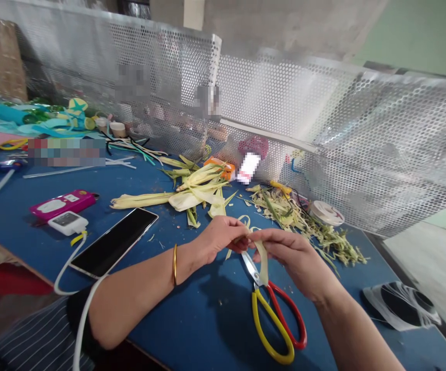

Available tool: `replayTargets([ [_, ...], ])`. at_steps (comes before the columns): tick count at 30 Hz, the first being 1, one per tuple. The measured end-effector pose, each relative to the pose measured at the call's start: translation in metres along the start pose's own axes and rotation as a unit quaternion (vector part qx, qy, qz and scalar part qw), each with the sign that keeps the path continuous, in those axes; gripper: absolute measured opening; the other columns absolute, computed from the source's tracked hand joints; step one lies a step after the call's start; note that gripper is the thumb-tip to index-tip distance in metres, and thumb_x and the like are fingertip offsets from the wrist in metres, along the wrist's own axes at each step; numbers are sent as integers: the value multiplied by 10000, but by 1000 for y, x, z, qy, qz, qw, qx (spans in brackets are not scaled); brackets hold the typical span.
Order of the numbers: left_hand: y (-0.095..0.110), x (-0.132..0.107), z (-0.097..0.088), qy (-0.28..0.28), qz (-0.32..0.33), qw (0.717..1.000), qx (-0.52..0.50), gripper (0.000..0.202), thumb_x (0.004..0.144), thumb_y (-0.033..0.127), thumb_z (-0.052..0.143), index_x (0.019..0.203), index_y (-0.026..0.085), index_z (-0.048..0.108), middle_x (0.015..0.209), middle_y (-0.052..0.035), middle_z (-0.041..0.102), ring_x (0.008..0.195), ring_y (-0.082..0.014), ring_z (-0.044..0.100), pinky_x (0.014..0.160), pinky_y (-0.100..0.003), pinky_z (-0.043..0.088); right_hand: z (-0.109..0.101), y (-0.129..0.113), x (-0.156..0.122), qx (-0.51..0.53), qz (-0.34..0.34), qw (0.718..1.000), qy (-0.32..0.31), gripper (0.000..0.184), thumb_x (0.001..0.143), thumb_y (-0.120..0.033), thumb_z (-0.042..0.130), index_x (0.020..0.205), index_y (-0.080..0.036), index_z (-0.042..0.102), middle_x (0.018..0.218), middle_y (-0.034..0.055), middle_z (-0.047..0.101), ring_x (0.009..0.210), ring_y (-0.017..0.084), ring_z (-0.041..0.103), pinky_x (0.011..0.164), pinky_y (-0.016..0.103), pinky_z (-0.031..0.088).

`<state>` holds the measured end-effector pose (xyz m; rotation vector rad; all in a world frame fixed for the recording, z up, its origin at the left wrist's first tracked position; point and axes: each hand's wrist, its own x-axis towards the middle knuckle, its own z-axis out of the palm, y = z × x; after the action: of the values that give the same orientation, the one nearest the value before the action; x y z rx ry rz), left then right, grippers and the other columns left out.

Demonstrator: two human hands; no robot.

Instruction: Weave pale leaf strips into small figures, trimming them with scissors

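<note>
My left hand (pixel 223 238) is closed in a pinch on a pale corn husk strip (pixel 262 260). Facing it, my right hand (pixel 290 255) pinches the same strip, and the fingertips of both hands nearly meet. One end of the strip hangs down below my right fingers, while thin curled bits stick up behind. Beneath the hands, scissors (pixel 259 281) with one yellow and one red handle lie on the blue table (pixel 192 314), blades pointing away from me. Beyond my left hand lies a pile of corn husks (pixel 195 190). Husk scraps (pixel 296 219) are heaped past my right hand.
A phone (pixel 115 242), a white charger (pixel 68 222) with its cable and a magenta device (pixel 63 204) lie on the left. A black spool (pixel 400 305) stands at right, a white roll (pixel 326 213) farther back. Perforated metal panels (pixel 277 98) border the table's far side.
</note>
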<state>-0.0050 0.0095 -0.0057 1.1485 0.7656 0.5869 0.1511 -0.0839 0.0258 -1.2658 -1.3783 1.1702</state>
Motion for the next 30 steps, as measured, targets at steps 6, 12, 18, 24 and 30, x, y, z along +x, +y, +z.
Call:
replayTargets([
  [6,4,-6,4,-34,4,999,34,124,705,241,694,647,140,650,581,-15,664,499,-100,585,546,-226,486,-3,9,5,-249,-195,944,91,193,921,-236,537,922,-230,730,908,55,711,851,189,669,763,312,510],
  [12,4,-11,6,-85,-9,995,58,165,657,296,722,635,144,661,572,-7,651,513,-114,584,561,-240,482,1,17,12,-437,-309,834,133,261,967,-160,388,866,-212,623,826,55,700,775,187,629,769,323,458],
  [18,7,-12,6,-114,-4,991,65,268,644,382,764,672,128,685,617,-39,681,546,-123,603,602,-254,494,5,21,12,-456,-218,843,185,279,952,-251,415,701,-217,531,570,-9,576,568,148,525,640,272,411],
  [24,7,-11,6,-106,-4,993,46,325,646,432,793,683,129,682,653,-43,693,577,-128,619,637,-268,513,3,24,15,-239,9,956,167,373,895,-425,501,585,-219,477,462,-38,519,442,127,522,469,233,372],
  [30,1,-12,5,-135,-7,986,94,286,705,404,742,734,121,711,665,-60,699,578,-131,619,642,-277,517,4,24,14,-248,15,962,113,387,850,-414,545,542,-214,423,468,-52,456,414,103,486,442,226,341],
])
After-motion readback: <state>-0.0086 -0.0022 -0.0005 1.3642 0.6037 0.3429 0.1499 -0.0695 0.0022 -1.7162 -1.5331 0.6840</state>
